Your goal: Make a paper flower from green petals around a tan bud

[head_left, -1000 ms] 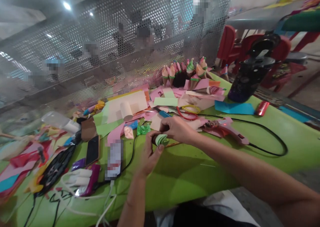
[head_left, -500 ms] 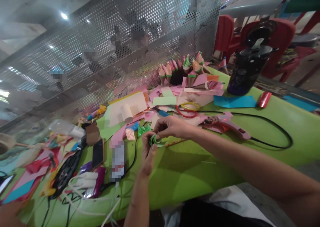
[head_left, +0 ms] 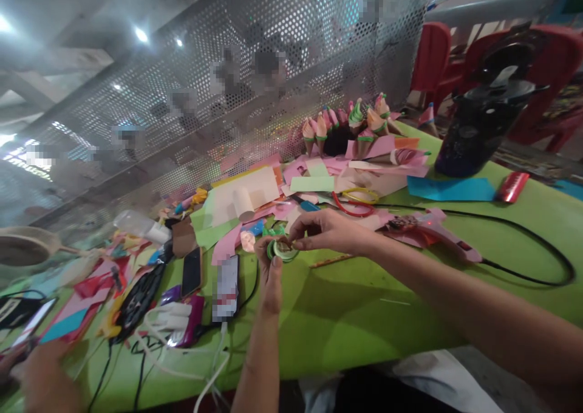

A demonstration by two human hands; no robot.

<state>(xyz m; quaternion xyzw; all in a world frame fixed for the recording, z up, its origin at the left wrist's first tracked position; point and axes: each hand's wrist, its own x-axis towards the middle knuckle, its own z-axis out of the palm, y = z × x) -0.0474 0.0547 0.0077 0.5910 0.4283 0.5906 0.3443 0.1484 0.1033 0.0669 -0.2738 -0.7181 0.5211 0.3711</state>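
A coiled strip of green paper [head_left: 285, 254] is held just above the green table. My left hand [head_left: 270, 279] is closed around the coil's left side, thumb in front. My right hand [head_left: 321, 231] reaches in from the right, with thumb and fingertips pinched together at the coil's upper right edge. Its fingertips partly cover the paper there. Under my right wrist lies a thin pencil-like stick [head_left: 330, 260]. Close by on the right rests a pink glue gun [head_left: 449, 234] with a black cord.
Paper cones with swirled tops [head_left: 359, 124] stand at the back before a perforated metal screen [head_left: 282, 97]. A dark tumbler [head_left: 483, 124] stands back right. Phones [head_left: 225, 288], white cables and paper scraps crowd the left. Another person's hand [head_left: 48, 373] is at lower left.
The view has swung left, so things sit further right. The coil has turned, its round opening now facing me more; both hands stay on it. Another person's hand shows more at lower left.
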